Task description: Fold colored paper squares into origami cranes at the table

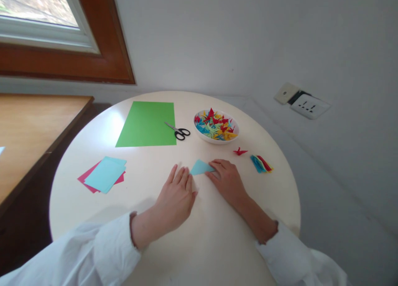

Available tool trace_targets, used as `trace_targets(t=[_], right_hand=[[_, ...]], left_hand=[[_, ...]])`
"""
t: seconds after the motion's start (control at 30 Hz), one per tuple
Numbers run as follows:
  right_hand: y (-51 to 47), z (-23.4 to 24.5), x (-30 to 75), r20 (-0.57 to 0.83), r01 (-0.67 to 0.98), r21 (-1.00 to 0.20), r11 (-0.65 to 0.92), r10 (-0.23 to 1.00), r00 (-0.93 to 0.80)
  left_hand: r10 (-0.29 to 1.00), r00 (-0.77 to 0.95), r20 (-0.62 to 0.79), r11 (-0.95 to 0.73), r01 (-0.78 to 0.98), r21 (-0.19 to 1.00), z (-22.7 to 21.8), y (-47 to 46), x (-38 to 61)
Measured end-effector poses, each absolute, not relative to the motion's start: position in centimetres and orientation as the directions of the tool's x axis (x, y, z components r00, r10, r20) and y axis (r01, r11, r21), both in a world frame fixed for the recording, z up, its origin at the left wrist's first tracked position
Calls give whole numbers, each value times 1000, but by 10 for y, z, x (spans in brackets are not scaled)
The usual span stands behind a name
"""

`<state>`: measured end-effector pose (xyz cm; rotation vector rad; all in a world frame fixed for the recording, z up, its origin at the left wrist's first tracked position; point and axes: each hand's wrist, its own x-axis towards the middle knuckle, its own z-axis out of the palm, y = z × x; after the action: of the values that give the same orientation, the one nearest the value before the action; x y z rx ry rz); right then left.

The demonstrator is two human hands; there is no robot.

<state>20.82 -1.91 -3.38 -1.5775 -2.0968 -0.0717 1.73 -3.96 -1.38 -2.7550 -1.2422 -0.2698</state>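
A piece of light blue paper [200,167], folded into a triangle, lies on the white round table [214,244]. My right hand [228,181] holds its right corner between thumb and fingers. Stretched out at the paper's left corner, my left hand [177,194] rests on the table with fingertips at or close to the edge; whether they press on it I cannot tell. A single red paper crane [240,152] sits beyond my right hand. Right of that hand is a small fanned stack of blue, yellow and red paper [261,164].
A white bowl [217,140] full of colourful paper cranes stands at the back. Black-handled scissors [179,132] lie partly over a green sheet [147,124]. Light blue squares [105,174] overlap pink-red paper [90,176] on the left. A wall socket [309,105] is at right.
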Motion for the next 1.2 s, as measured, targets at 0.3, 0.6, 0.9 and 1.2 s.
trace_targets(t=[0.3,0.6,0.9,1.2], right_hand=[[-17,-37,209,411,894,-313,321,894,-177],[-19,-33,208,447,877,-321,359,873,-194],[-21,-34,205,474,801,-380,462,841,-260],[-22,-37,201,427,756,-430,494,849,-312]], left_hand=[[802,554,225,-596,772,222,-15,-17,13],[817,532,224,-577,769,276,-18,-10,12],[799,506,324,-592,755,280,-22,-9,11],[738,571,360,-663,713,229,-22,-13,14]])
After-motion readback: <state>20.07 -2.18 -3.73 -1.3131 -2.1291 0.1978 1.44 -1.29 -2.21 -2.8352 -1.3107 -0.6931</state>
